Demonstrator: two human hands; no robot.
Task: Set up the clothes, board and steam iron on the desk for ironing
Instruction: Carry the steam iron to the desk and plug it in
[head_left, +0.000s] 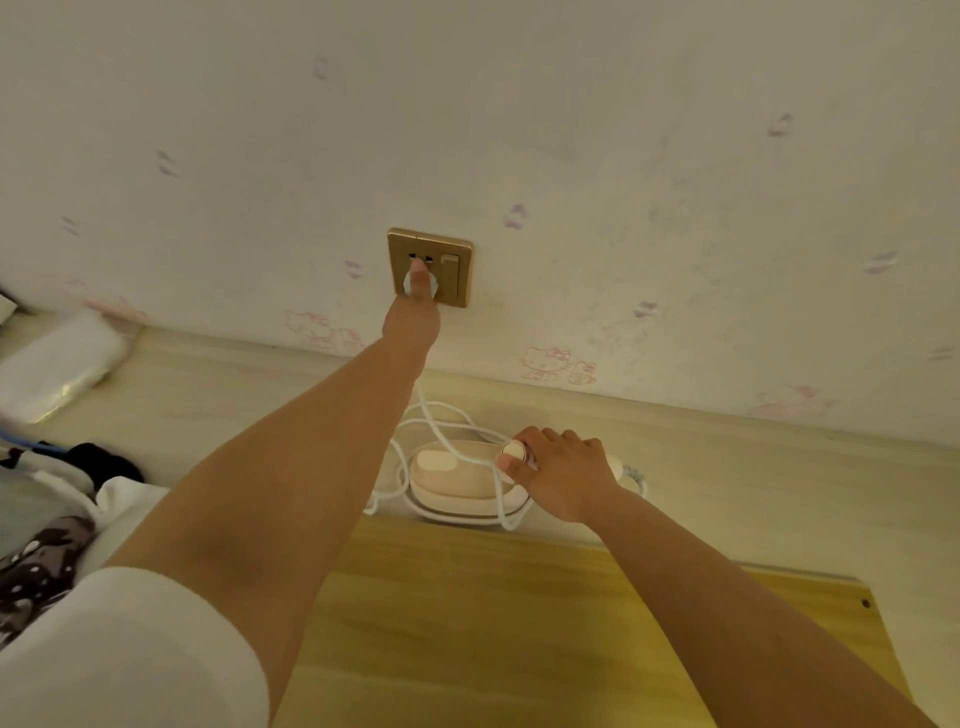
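Now the cream steam iron (457, 475) (white cord (415, 457) looped around) lies flat.

Iron (457, 475) on desk (727, 467) behind board (467, 623), clothes (47, 530) left, socket (430, 267) perhaps above

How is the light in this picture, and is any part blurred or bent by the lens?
Head view: warm, dim, even light with only soft shadows; the desk edge bows from the wide lens; the wrapped bundle at far left is smeared and catches a small glare; the socket and iron stay fairly sharp.
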